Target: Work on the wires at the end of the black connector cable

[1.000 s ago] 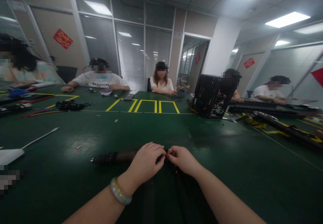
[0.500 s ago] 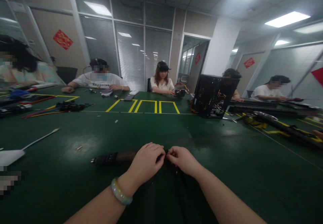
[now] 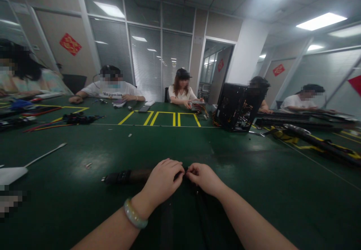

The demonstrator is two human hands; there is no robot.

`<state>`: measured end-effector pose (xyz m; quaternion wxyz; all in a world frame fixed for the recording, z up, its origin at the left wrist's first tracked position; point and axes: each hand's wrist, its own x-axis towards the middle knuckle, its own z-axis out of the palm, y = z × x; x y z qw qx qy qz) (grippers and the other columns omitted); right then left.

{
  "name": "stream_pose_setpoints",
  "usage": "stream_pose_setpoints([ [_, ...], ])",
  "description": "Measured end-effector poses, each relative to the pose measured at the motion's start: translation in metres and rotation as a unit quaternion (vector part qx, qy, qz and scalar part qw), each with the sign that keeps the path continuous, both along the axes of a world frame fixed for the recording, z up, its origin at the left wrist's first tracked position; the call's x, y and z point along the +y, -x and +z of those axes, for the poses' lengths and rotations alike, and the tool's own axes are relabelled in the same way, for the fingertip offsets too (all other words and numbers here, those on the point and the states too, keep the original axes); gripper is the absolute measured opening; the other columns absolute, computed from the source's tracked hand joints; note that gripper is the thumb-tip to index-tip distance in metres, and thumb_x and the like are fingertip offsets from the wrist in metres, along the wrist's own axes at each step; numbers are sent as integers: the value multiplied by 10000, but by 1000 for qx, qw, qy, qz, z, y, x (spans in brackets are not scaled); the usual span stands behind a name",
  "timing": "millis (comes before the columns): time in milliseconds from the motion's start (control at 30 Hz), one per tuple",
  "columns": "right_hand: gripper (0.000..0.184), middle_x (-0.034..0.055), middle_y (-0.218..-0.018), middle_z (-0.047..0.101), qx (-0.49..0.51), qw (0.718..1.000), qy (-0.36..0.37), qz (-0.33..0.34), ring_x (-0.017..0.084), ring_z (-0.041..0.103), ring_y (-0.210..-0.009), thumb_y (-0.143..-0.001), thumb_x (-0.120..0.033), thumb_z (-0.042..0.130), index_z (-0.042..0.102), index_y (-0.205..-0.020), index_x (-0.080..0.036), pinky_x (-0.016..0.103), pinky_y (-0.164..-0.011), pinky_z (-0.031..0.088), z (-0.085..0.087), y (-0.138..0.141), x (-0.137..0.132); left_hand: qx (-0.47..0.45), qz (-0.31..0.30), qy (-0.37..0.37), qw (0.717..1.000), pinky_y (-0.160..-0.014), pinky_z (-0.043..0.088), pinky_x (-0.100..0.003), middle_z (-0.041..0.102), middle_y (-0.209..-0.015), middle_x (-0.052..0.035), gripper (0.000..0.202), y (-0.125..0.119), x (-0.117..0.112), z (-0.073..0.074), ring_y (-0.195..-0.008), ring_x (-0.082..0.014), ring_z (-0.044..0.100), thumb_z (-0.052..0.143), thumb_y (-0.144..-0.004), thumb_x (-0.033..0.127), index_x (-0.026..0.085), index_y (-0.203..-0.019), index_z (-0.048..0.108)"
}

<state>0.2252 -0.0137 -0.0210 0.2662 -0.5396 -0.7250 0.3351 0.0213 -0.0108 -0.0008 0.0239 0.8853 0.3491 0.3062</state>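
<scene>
A dark rod (image 3: 120, 177), a wire bundle (image 3: 76, 118) and a black computer case (image 3: 229, 107) are carried by the yellow-taped green table (image 3: 126, 148).

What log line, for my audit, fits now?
left grip, right grip: close together | hold: unclear | dark tool: partly behind left grip

Table (image 3: 254, 175): smooth, semi-gloss w/ glare spots. Tape at 12 o'clock (straight ahead) (image 3: 162, 112): yellow, flat, matt. PC case, approx. 1 o'clock (image 3: 229, 105): black, looks like painted metal, low sheen. Bangle, 10 o'clock (image 3: 134, 214): polished, stone-like, glossy. Tube, btw. 10 & 11 (image 3: 138, 176): dark, mostly matt; tip (image 3: 103, 179) shiny, metallic. Poster, 11 o'clock (image 3: 70, 44): red, prob. paper. T-shirt, approx. 11 (image 3: 128, 88): cloth, matt.
</scene>
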Motion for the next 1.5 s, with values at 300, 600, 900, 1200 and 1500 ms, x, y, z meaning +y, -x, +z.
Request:
stream_pose_setpoints([
  [300,110,-21,-685,623,-4,1000,-9,-4,92,533,-547,-847,-268,588,646,-858,-176,175,-494,361,2,1,0,-7,-7,-8,1000,-994,410,-450,672,-1057,-39,140,0,-1,4,-992,-212,606,544,-860,198,221,-948,650],
  [600,123,-21,-680,618,-5,1000,6,-8,93,536,-534,-853,-276,577,647,-870,-176,170,-473,362,2,1,-1,4,8,6,1000,-997,403,-450,672,-1057,-25,120,0,-1,3,-1004,-211,601,549,-855,191,225,-913,649],
  [900,154,-3,-732,650,-12,1000,14,-9,102,560,-568,-873,-298,570,658,-908,-176,178,-496,373,4,1,-2,6,9,3,1000,-986,413,-443,673,-1034,-32,115,0,0,0,-992,-208,604,541,-862,194,210,-883,653],
  [1200,137,-8,-712,640,-6,1000,9,-8,97,541,-552,-863,-279,581,659,-889,-169,176,-497,372,4,1,-3,4,1,3,1000,-995,400,-449,667,-1052,-27,122,0,-3,5,-1007,-210,597,532,-870,195,220,-906,646],
  [1500,149,-12,-683,633,-5,1000,2,-8,101,549,-544,-868,-296,572,649,-860,-169,181,-492,370,3,2,-1,10,10,12,1000,-1018,380,-453,659,-1092,-25,196,-1,-3,3,-1019,-217,595,597,-820,219,231,-1014,625],
])
